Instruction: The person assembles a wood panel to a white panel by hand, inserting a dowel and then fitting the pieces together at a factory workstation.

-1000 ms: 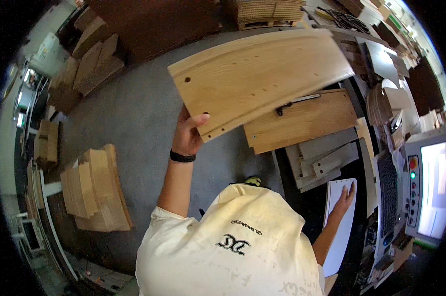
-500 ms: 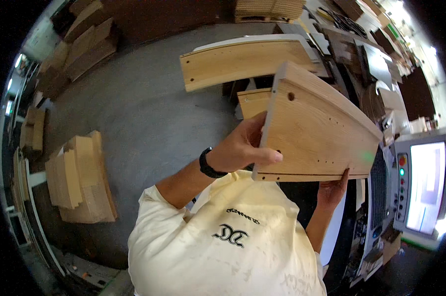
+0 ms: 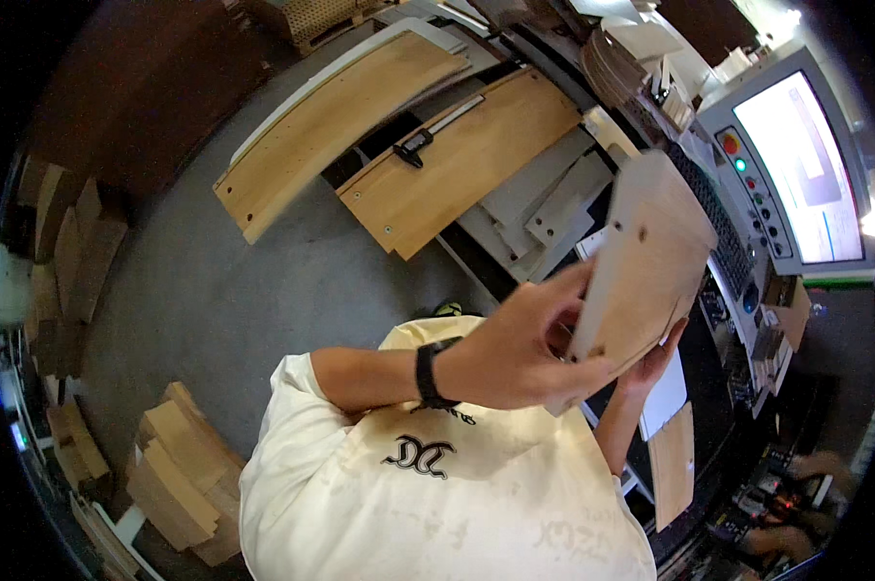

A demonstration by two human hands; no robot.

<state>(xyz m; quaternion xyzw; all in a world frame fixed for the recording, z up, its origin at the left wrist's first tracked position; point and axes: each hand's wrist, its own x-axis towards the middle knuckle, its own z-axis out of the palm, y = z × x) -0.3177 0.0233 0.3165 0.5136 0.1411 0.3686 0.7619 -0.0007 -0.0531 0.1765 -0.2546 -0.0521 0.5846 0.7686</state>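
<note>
Both my hands hold a light wooden board (image 3: 655, 257) with drilled holes, tilted up in front of my chest. My left hand (image 3: 529, 344), with a black band at the wrist, grips its near end, thumb on the drilled face and fingers behind. At the lower edge, my right hand (image 3: 655, 363) supports the board from beneath, its fingers partly hidden. Beyond the hands lies another wooden board (image 3: 486, 160) with a digital caliper (image 3: 416, 147) on it. A further wooden board (image 3: 340, 121) rests farther left.
At the right stands a control panel (image 3: 800, 174) with a lit screen and buttons, beside a keyboard (image 3: 718, 218). Grey-white panels (image 3: 553, 203) lie under the boards. Stacked brown pieces (image 3: 181, 474) stand on the floor at the left. A wooden strip (image 3: 672, 470) sits right of my body.
The view has swung to the right, bringing the caliper and screen further in. The held board has turned more edge-on and stays in both hands.
</note>
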